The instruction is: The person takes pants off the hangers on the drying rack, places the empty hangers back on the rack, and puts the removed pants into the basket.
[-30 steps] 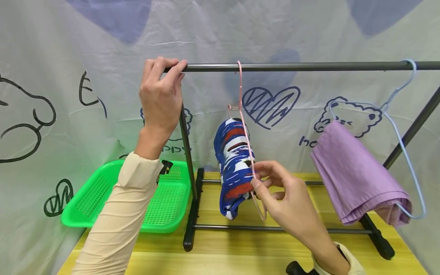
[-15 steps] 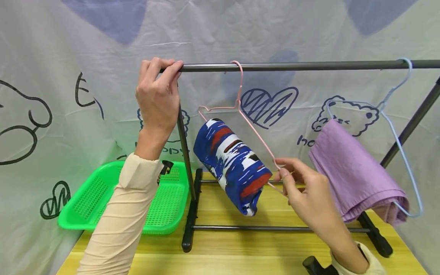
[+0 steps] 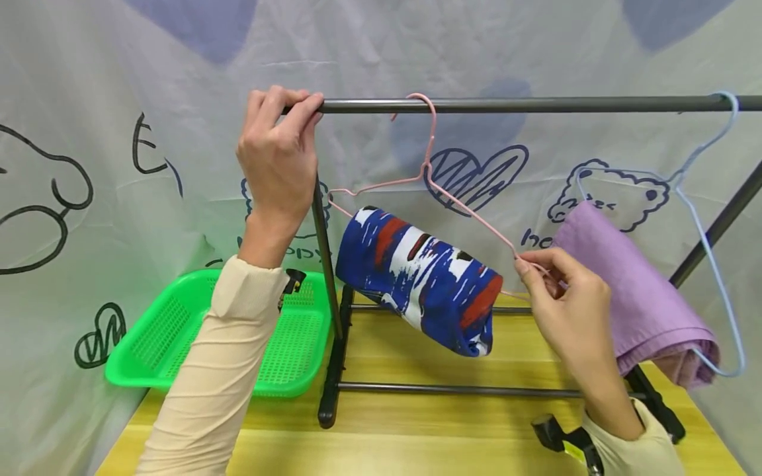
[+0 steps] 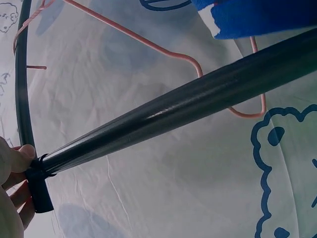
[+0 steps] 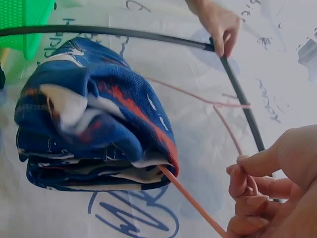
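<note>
A pink clothes hanger hangs by its hook from the rack's dark top rail. Folded over its lower bar is a blue, white and red patterned garment. My right hand pinches the hanger's right corner between thumb and fingers; the right wrist view shows the pink wire running into that hand. My left hand grips the left end of the top rail, and the left wrist view shows its thumb and fingers round the rail's corner joint.
To the right, a light blue hanger carries a folded purple cloth. A green plastic basket stands left of the rack on the yellow wood-grain table. The rack's lower crossbar spans close over the table. A drawn-on pale curtain hangs behind.
My right hand has moved right and slightly up with the hanger's corner, turning the hanger and garment from nearly edge-on to broadside. The left hand keeps its grip on the rail.
</note>
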{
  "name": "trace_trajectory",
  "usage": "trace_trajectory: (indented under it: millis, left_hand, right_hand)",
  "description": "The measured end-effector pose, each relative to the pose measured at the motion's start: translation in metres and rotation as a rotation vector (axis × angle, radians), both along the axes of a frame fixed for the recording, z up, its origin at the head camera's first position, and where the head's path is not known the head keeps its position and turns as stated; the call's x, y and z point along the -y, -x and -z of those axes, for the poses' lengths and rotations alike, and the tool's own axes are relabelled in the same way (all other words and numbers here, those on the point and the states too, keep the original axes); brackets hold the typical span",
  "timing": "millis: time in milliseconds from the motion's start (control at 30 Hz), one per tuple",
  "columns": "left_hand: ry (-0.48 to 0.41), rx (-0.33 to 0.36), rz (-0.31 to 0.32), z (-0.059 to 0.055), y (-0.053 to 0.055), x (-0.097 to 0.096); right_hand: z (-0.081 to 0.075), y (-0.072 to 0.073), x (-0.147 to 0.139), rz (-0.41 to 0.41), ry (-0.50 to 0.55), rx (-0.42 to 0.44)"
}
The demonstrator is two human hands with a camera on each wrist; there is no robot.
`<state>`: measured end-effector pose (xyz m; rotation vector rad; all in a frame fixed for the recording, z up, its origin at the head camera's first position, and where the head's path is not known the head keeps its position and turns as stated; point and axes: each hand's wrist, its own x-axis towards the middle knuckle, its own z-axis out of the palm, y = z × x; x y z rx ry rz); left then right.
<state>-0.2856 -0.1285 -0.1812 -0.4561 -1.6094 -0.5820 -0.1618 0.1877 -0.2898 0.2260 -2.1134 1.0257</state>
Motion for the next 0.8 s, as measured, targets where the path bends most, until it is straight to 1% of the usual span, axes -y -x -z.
trace_trajectory:
  millis: [167,333,467,600,800]
  left_hand:
    - [-0.001,0.000,-0.015,-0.001,-0.001,0.000]
    - [-0.005,-0.001,-0.024,0.000,-0.002,0.002]
    - [-0.011,0.002,-0.035,0.001,-0.002,0.003]
    - [-0.012,0.000,-0.042,0.002,-0.002,0.003]
    - [-0.010,-0.015,-0.041,0.001,0.001,0.002]
  right_hand:
    - [0.001,0.012,-0.005,0.039,0.089,-0.029]
    - [0.007,0.022,-0.008,0.067,0.175,-0.044]
    - [0.012,0.029,-0.008,0.053,0.235,-0.040]
    - [0.015,0.036,-0.007,0.016,0.351,-0.052]
    - [0.016,0.044,-0.010,-0.023,0.511,-0.121]
